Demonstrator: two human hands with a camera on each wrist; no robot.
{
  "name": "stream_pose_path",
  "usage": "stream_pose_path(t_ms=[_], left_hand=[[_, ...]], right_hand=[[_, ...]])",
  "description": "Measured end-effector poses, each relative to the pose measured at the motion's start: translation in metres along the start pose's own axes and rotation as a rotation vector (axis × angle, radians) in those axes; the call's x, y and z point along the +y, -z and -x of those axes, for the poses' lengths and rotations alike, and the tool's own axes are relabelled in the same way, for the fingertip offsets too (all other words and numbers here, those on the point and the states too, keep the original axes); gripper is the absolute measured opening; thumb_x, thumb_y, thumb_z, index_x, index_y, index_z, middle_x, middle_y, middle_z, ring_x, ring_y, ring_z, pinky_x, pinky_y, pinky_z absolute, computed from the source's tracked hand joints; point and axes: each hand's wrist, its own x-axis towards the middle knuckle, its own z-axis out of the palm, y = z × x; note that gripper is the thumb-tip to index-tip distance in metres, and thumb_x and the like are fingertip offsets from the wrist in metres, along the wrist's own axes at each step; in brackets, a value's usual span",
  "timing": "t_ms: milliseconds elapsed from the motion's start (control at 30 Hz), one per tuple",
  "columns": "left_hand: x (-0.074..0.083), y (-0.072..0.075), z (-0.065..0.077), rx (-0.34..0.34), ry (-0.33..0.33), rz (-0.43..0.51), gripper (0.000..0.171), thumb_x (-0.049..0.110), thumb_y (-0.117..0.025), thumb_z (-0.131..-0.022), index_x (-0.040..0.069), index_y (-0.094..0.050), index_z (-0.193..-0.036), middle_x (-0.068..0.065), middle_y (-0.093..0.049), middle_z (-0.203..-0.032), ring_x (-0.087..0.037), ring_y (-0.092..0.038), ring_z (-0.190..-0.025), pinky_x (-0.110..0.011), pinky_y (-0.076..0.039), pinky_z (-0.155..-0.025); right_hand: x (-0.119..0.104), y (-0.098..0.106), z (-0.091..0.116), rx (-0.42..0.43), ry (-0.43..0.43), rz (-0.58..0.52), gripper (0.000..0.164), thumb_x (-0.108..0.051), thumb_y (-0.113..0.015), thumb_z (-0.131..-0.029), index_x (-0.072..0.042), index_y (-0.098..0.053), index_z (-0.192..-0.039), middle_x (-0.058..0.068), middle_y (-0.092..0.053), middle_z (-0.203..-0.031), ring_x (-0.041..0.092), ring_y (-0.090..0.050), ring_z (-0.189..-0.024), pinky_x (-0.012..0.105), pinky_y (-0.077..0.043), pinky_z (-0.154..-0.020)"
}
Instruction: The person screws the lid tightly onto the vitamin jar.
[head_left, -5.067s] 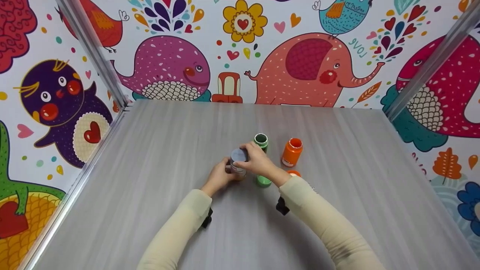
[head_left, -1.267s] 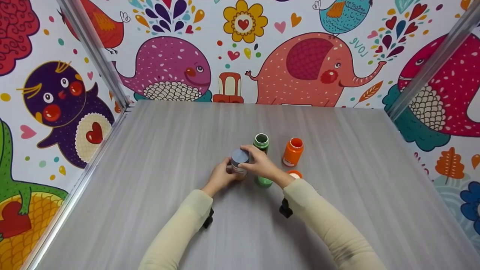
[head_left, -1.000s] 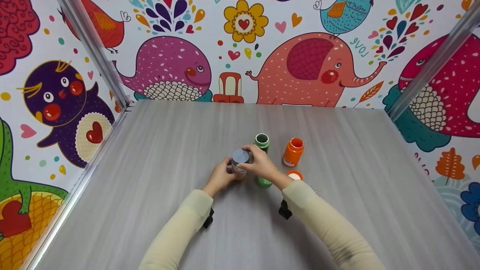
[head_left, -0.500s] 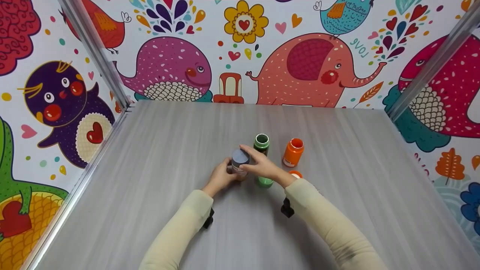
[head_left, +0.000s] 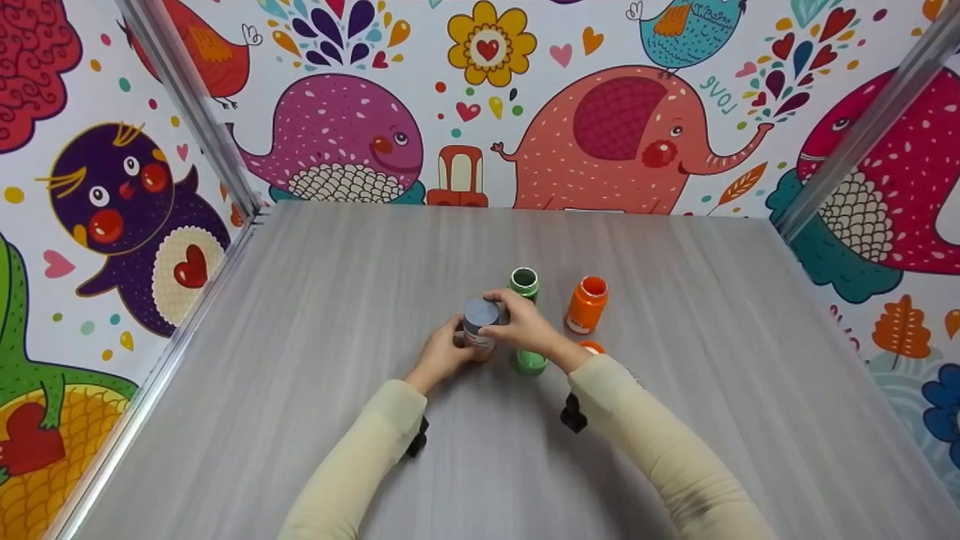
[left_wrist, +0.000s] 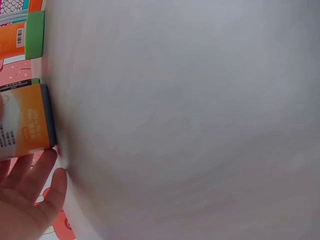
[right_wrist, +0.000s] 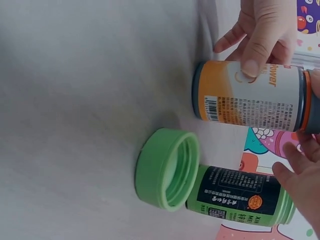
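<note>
A bottle (right_wrist: 250, 95) with an orange and white label stands upright in front of me, its grey-blue cap (head_left: 481, 315) on top. My left hand (head_left: 441, 356) grips the bottle's body from the left; in the right wrist view its thumb lies on the label. With thumb and fingers at the cap's rim, my right hand (head_left: 523, 328) holds the cap from the right. Just behind that hand is an uncapped green bottle (right_wrist: 240, 195), partly covered by it in the head view. A green lid (right_wrist: 165, 167) lies under my right wrist.
An uncapped orange bottle (head_left: 586, 306) stands to the right of the green one. An orange lid (head_left: 592, 347) sits in front of it, partly hidden by my right forearm. A patterned wall (head_left: 465, 97) rises behind the grey table (head_left: 360, 270).
My right hand's fingers straightened on the cap half a second ago and are now curled at its rim again. The left hand and the bottles stay in place.
</note>
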Motion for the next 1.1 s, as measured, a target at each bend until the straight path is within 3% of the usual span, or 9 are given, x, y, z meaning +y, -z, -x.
stream_pose_path(t_ms=[167, 300, 533, 800, 1100], left_hand=[[0.001, 0.001, 0.0, 0.0, 0.003, 0.005, 0.054, 0.016, -0.072, -0.078, 0.001, -0.048, -0.124, -0.018, -0.056, -0.122, -0.027, -0.057, -0.105, -0.04, -0.045, -0.09], [0.002, 0.001, 0.0, 0.01, 0.006, -0.001, 0.057, 0.019, -0.073, -0.076, 0.001, -0.048, -0.124, -0.019, -0.056, -0.122, -0.028, -0.056, -0.106, -0.041, -0.043, -0.092], [0.002, -0.001, 0.0, -0.014, 0.005, 0.024, 0.056, 0.016, -0.07, -0.08, 0.001, -0.045, -0.127, -0.019, -0.053, -0.124, -0.028, -0.058, -0.105, -0.039, -0.047, -0.088], [0.002, -0.001, 0.002, -0.016, -0.018, 0.042, 0.053, 0.01, -0.068, -0.081, -0.001, -0.044, -0.127, -0.021, -0.053, -0.124, -0.03, -0.057, -0.105, -0.04, -0.046, -0.089], [0.002, -0.001, 0.002, -0.006, -0.012, 0.021, 0.053, 0.012, -0.069, -0.081, -0.001, -0.044, -0.127, -0.02, -0.053, -0.123, -0.03, -0.057, -0.107, -0.041, -0.045, -0.09]], right_hand=[[-0.002, -0.004, -0.001, 0.05, -0.055, 0.022, 0.053, -0.017, -0.074, -0.076, 0.002, -0.05, -0.119, 0.015, -0.055, -0.117, 0.025, -0.052, -0.105, 0.04, -0.042, -0.094], [-0.002, -0.005, 0.0, 0.066, -0.045, 0.018, 0.055, -0.019, -0.075, -0.075, 0.002, -0.049, -0.118, 0.016, -0.053, -0.117, 0.027, -0.051, -0.106, 0.042, -0.041, -0.095], [0.003, 0.0, 0.001, -0.079, 0.055, 0.024, 0.077, -0.02, -0.07, -0.08, 0.002, -0.028, -0.14, 0.018, -0.033, -0.143, 0.03, -0.029, -0.132, 0.046, -0.023, -0.108], [0.003, 0.009, -0.001, -0.192, 0.06, -0.087, 0.061, -0.01, -0.057, -0.088, -0.002, -0.03, -0.142, 0.015, -0.032, -0.145, 0.029, -0.03, -0.133, 0.046, -0.022, -0.109], [0.003, 0.005, -0.002, -0.137, 0.112, 0.005, 0.057, -0.009, -0.061, -0.086, 0.004, -0.036, -0.136, 0.02, -0.039, -0.139, 0.031, -0.038, -0.127, 0.045, -0.03, -0.105]])
